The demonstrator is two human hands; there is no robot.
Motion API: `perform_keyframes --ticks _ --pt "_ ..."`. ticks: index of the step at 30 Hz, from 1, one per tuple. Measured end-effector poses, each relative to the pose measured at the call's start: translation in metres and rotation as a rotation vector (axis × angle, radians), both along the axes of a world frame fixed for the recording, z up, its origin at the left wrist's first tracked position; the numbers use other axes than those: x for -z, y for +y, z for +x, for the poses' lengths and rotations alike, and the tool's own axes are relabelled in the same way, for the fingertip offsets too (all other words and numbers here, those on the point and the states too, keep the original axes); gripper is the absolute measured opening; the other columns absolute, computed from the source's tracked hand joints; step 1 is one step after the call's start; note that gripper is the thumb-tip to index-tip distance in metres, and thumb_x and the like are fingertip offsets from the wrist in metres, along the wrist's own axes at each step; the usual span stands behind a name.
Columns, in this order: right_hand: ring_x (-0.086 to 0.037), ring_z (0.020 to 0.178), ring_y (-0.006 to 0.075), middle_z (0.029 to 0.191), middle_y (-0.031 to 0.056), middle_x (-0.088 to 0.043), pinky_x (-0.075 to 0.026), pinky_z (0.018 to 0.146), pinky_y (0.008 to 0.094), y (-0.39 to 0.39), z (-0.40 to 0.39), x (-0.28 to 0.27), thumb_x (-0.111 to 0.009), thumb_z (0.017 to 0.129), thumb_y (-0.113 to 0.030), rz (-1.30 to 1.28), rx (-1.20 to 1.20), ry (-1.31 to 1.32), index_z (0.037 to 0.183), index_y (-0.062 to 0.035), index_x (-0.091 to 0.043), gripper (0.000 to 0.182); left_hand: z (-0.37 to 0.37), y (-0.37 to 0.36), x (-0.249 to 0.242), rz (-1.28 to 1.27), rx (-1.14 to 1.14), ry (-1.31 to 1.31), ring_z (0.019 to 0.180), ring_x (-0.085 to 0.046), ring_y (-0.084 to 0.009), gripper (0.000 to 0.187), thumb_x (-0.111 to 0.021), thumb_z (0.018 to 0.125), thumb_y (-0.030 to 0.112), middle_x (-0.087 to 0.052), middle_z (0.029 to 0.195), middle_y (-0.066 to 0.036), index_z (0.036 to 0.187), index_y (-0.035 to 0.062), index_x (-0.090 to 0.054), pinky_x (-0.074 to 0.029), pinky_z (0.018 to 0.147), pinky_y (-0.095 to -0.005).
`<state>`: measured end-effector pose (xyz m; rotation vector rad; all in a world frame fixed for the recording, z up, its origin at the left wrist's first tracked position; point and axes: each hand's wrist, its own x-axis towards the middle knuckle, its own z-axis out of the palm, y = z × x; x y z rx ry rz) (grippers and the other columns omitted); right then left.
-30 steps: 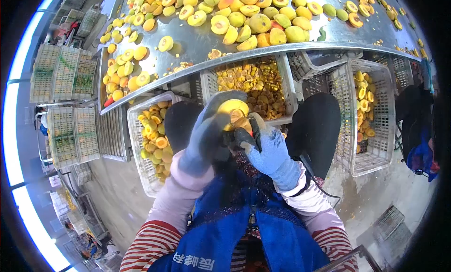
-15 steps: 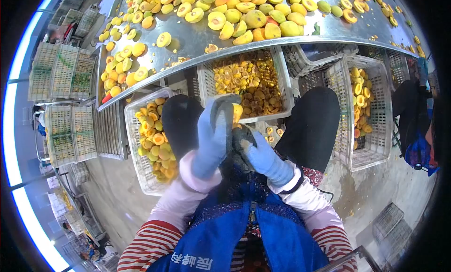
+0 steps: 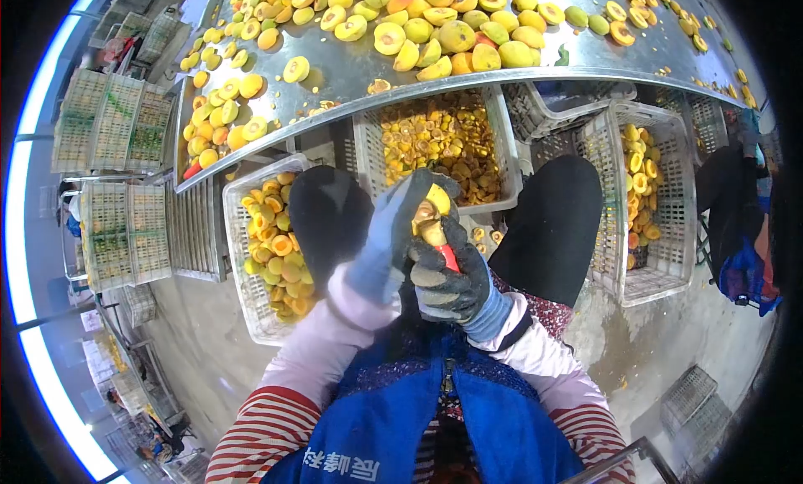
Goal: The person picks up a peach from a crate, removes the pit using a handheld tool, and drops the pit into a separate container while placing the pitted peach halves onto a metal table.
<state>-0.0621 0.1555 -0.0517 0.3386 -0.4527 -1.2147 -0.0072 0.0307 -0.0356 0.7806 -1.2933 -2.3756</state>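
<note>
My left hand (image 3: 398, 218), in a blue and dark-coated glove, is closed around a cut yellow peach half (image 3: 439, 198). Its hollowed, brownish cut face shows between the two hands. My right hand (image 3: 452, 285), in a like glove, is wrapped around a small tool with a red handle (image 3: 449, 258). The tool's working end meets the cut face of the peach and is mostly hidden. Both hands are above my lap, just in front of a crate of peach scraps (image 3: 508, 162).
A metal table (image 3: 326, 74) with many peach halves (image 3: 456, 34) spans the front. Crates of peach halves stand at left (image 3: 238, 258) and right (image 3: 679, 225) of my knees. Stacked crates (image 3: 113, 124) are at far left. Another person's leg (image 3: 726, 191) is at far right.
My right hand has turned, so its dark palm side and the red handle now show. The peach half has tilted, with its cut face coming into view. The camera has shifted slightly.
</note>
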Motion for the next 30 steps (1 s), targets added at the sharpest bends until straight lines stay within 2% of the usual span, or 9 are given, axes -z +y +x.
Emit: perform_keyframes --ticks 9,10,12,16,18,21,25,28,30 --pt "-0.04 0.038 0.0101 0.056 0.0 -0.041 -0.033 0.032 0.0253 -0.012 -0.001 0.021 -0.037 0.089 -0.058 -0.081 0.026 -0.041 0.088 -0.01 -0.045 0.048 0.001 -0.009 0.008 0.59 -0.299 -0.084 0.061 -0.058 -0.017 0.032 -0.051 0.09 0.034 -0.06 0.076 -0.007 0.094 0.0023 -0.057 -0.047 0.051 -0.0271" --pt "-0.04 0.038 0.0106 0.056 0.0 -0.041 -0.033 0.033 0.0252 -0.012 -0.005 0.018 -0.036 0.089 -0.058 -0.084 0.051 0.007 0.088 -0.0102 -0.045 0.048 0.001 -0.012 0.019 0.316 -0.479 -0.136 0.064 -0.058 -0.0193 0.03 -0.051 0.089 0.032 -0.059 0.074 -0.008 0.094 0.0026 -0.057 -0.048 0.052 -0.0291" --pt "-0.04 0.04 0.0108 0.058 0.0 -0.041 -0.033 0.034 0.0242 -0.012 -0.015 0.019 -0.034 0.09 -0.058 -0.042 0.176 -0.079 0.092 -0.0099 -0.046 0.05 0.026 -0.037 0.028 0.506 -0.351 0.053 0.078 -0.059 -0.0198 0.028 -0.051 0.089 0.029 -0.059 0.082 -0.009 0.099 0.0034 -0.056 -0.051 0.067 -0.0285" --pt "-0.036 0.041 0.0079 0.059 -0.0005 -0.038 -0.033 0.035 0.0221 -0.011 -0.029 0.036 -0.034 0.091 -0.055 0.165 0.1 0.034 0.097 -0.0094 -0.052 0.049 0.08 -0.121 -0.003 -1.056 -0.502 -0.486 0.084 -0.06 -0.0237 0.035 -0.054 0.087 0.035 -0.063 0.09 -0.01 0.097 0.0019 -0.062 -0.047 0.078 -0.0343" --pt "-0.036 0.041 0.0078 0.06 -0.0001 -0.038 -0.032 0.035 0.0212 -0.015 -0.03 0.04 -0.036 0.09 -0.056 0.216 0.057 0.106 0.094 -0.0093 -0.053 0.049 0.123 -0.186 -0.005 -1.479 0.035 -1.299 0.084 -0.06 -0.03 0.033 -0.063 0.079 0.034 -0.06 0.094 -0.016 0.097 0.0067 -0.064 -0.048 0.075 -0.0382" --pt "-0.035 0.041 0.0086 0.062 0.0015 -0.04 -0.031 0.033 0.0207 -0.031 -0.035 0.039 -0.038 0.089 -0.057 0.4 -0.025 0.266 0.09 -0.0089 -0.053 0.051 0.083 -0.227 -0.02 -1.646 0.096 -1.271 0.089 -0.06 -0.0301 0.03 -0.063 0.079 0.034 -0.061 0.095 -0.018 0.095 0.0094 -0.066 -0.047 0.077 -0.0375" --pt "-0.037 0.039 0.0094 0.058 0.0018 -0.041 -0.031 0.031 0.021 -0.036 -0.037 0.04 -0.037 0.088 -0.058 0.413 -0.062 0.306 0.086 -0.0076 -0.052 0.053 -0.02 -0.305 0.0 -1.379 -0.185 -1.014 0.098 -0.059 -0.0307 0.05 -0.062 0.077 0.042 -0.062 0.103 -0.019 0.109 0.0031 -0.059 -0.044 0.082 -0.0396" --pt "-0.038 0.037 0.0103 0.054 0.0017 -0.042 -0.031 0.03 0.0219 -0.043 -0.042 0.038 -0.037 0.088 -0.059 0.575 -0.061 0.452 0.083 -0.0081 -0.052 0.053 -0.03 -0.384 0.093 -1.444 -0.049 -1.157 0.092 -0.06 -0.0305 0.058 -0.067 0.07 0.046 -0.064 0.097 -0.015 0.112 0.0063 -0.056 -0.046 0.083 -0.0387" --pt "-0.038 0.036 0.0108 0.054 0.002 -0.043 -0.031 0.03 0.0221 -0.049 -0.046 0.027 -0.037 0.088 -0.059 0.746 -0.043 0.651 0.083 -0.0081 -0.053 0.053 -0.052 -0.352 0.056 -1.103 0.156 -0.987 0.083 -0.062 -0.0255 0.047 -0.071 0.071 0.036 -0.064 0.09 -0.012 0.105 0.0064 -0.058 -0.049 0.075 -0.0338"
